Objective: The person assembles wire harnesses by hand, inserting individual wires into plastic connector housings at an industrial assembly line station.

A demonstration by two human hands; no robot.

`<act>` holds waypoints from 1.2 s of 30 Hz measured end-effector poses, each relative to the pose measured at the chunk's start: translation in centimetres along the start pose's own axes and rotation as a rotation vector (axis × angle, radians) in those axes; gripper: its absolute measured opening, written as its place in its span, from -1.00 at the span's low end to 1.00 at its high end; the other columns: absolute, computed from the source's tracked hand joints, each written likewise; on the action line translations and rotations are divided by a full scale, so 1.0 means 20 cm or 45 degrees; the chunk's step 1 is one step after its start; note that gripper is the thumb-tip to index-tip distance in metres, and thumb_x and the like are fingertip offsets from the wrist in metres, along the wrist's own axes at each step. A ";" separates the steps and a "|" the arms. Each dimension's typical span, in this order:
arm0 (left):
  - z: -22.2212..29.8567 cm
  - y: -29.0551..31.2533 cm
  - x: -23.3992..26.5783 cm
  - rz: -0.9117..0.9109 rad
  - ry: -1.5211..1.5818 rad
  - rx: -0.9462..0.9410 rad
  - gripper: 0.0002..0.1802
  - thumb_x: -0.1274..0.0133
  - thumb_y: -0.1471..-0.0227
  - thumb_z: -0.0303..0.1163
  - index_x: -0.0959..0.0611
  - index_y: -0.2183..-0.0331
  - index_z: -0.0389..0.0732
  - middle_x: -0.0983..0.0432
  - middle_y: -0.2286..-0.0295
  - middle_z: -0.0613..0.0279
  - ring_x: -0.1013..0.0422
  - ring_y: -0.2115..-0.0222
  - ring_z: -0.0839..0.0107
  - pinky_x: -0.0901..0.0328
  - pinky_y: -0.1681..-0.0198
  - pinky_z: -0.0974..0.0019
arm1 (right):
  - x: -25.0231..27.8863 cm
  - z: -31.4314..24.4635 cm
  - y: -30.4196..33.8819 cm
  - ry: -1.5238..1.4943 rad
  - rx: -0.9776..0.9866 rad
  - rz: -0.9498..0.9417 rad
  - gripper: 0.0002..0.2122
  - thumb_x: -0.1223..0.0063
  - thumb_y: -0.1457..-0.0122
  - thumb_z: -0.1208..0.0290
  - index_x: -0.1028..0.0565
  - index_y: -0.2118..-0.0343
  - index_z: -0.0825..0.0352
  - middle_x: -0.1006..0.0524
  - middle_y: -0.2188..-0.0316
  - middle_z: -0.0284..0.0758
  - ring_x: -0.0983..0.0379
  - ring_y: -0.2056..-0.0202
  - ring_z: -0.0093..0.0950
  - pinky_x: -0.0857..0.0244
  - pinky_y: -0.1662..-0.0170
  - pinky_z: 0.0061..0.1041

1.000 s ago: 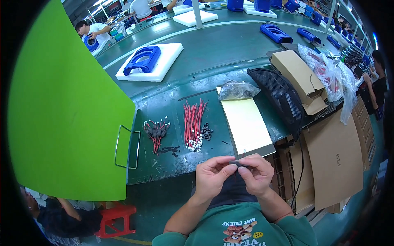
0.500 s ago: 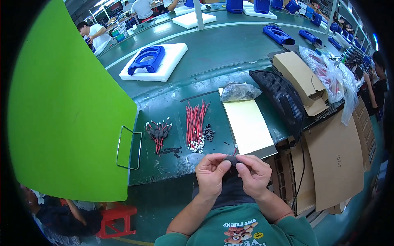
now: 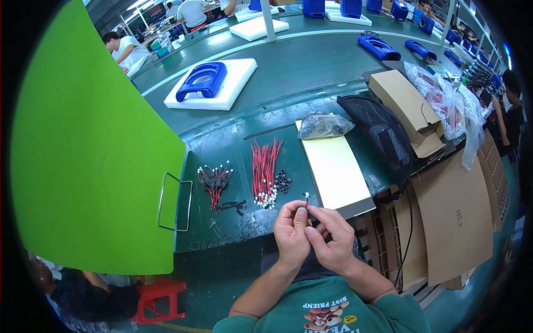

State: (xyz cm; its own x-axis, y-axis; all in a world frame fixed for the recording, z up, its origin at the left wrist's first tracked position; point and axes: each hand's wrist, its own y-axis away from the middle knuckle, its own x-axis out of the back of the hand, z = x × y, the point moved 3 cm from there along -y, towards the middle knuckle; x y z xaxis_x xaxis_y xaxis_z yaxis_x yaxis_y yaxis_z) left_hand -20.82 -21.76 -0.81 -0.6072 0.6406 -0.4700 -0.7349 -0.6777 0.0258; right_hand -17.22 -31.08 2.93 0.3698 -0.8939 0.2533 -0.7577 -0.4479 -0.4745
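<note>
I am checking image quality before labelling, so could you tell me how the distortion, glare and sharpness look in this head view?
Head view: strong fisheye bending, black corners around the round image; overhead lights glare on the green conveyor; the red wire bundle is fairly sharp; the small piece between the left hand and right hand is too small to resolve.

Ahead of the hands a pale yellow sheet lies flat; a black mesh bag sits beyond to the right, a blue housing on white foam far ahead-left
</note>
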 end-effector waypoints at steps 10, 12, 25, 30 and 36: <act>0.00 -0.01 0.01 -0.080 -0.480 -0.480 -0.80 0.08 -0.05 -0.45 -0.50 0.26 -0.34 -0.35 0.42 0.31 -0.19 0.52 0.69 -0.11 0.52 0.64 | 0.00 0.00 0.00 -0.029 -0.062 -0.035 -0.63 -0.08 0.07 0.55 -0.37 0.13 0.46 -0.40 0.26 -0.19 -0.37 0.58 -0.64 -0.26 0.56 -0.72; 0.01 -0.01 -0.01 -0.101 -0.476 -0.471 -0.78 0.06 -0.02 -0.51 -0.51 0.23 -0.34 -0.37 0.40 0.25 -0.25 0.42 0.63 -0.16 0.44 0.63 | 0.00 0.00 0.00 -0.042 -0.067 -0.035 -0.62 -0.09 0.07 0.52 -0.36 0.13 0.46 -0.38 0.23 -0.17 -0.40 0.58 -0.60 -0.29 0.56 -0.69; 0.00 -0.02 -0.02 -0.124 -0.094 -0.092 -0.86 0.04 -0.02 -0.49 -0.47 0.32 -0.31 -0.40 0.55 0.34 -0.25 0.61 0.70 -0.19 0.56 0.63 | 0.02 0.02 0.02 0.020 -0.006 -0.060 -0.53 -0.14 0.07 0.38 -0.33 0.07 0.46 -0.29 0.12 -0.16 -0.35 0.52 -0.60 -0.30 0.54 -0.69; 0.00 -0.01 0.00 -0.107 -0.018 -0.096 -0.86 0.04 -0.03 -0.46 -0.47 0.33 -0.30 -0.42 0.56 0.32 -0.27 0.63 0.68 -0.21 0.59 0.62 | 0.01 0.02 0.02 0.080 0.001 -0.079 -0.49 -0.11 0.03 0.28 -0.29 0.06 0.49 -0.29 0.10 -0.11 -0.42 0.43 -0.47 -0.35 0.48 -0.62; 0.04 -0.01 0.01 -0.152 0.203 0.074 -0.88 0.03 -0.01 -0.51 -0.45 0.33 -0.31 -0.39 0.58 0.32 -0.29 0.64 0.65 -0.24 0.58 0.60 | 0.02 0.02 0.02 0.089 0.086 -0.084 -0.44 -0.05 -0.01 0.17 -0.25 0.03 0.51 -0.34 0.13 -0.04 -0.46 0.32 -0.29 -0.38 0.41 -0.52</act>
State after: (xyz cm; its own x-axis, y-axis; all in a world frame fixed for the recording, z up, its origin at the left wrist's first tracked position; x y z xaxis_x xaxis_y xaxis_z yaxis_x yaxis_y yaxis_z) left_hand -21.02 -21.31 -0.25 -0.4629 0.6466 -0.6063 -0.8178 -0.5754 0.0106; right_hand -17.19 -31.56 2.42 0.3773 -0.8602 0.3430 -0.6941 -0.5079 -0.5102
